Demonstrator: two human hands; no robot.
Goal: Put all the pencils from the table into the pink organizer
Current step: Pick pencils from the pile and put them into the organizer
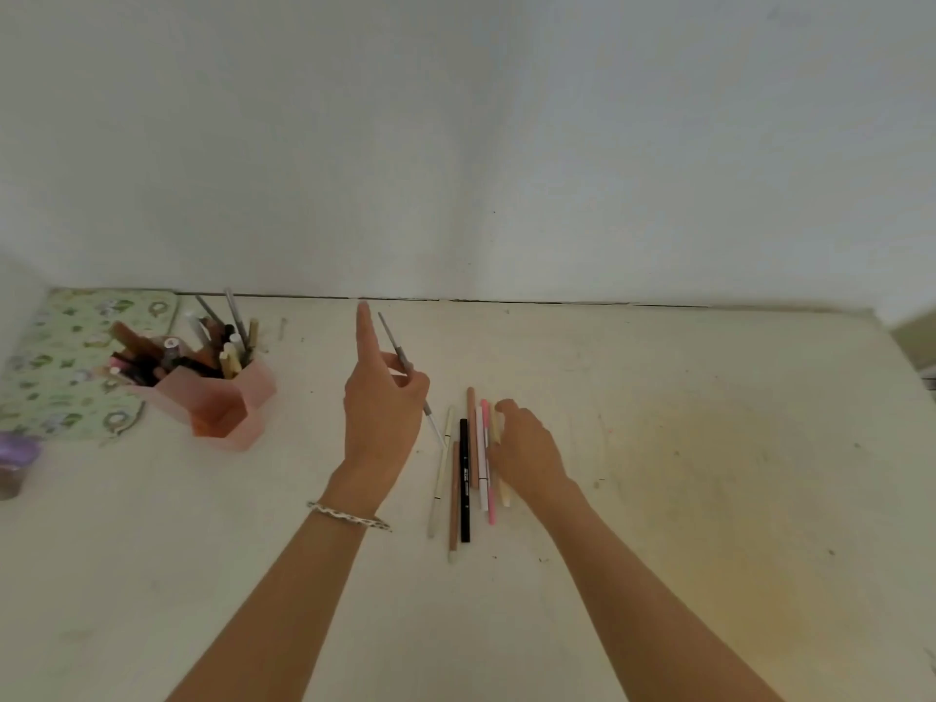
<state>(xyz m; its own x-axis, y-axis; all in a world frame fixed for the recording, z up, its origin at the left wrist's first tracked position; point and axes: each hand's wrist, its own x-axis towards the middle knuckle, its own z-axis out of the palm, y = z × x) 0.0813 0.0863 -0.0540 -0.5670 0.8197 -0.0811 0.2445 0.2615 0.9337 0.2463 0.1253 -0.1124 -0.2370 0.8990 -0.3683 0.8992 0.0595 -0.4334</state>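
My left hand (385, 402) is raised above the table and pinches a thin grey pencil (397, 349), its index finger pointing up. Several pencils and pens (464, 478) lie side by side on the table just right of that hand: cream, brown, black, pink and pale yellow ones. My right hand (527, 450) rests on the right side of this row, fingers curled onto a pale yellow pencil (499, 428). The pink organizer (228, 402) stands at the left, holding several pencils and pens upright.
A green patterned pouch (76, 357) lies behind the organizer at the far left. A purple-lidded jar (15, 463) stands at the left edge. The white table (709, 448) meets a white wall at the back.
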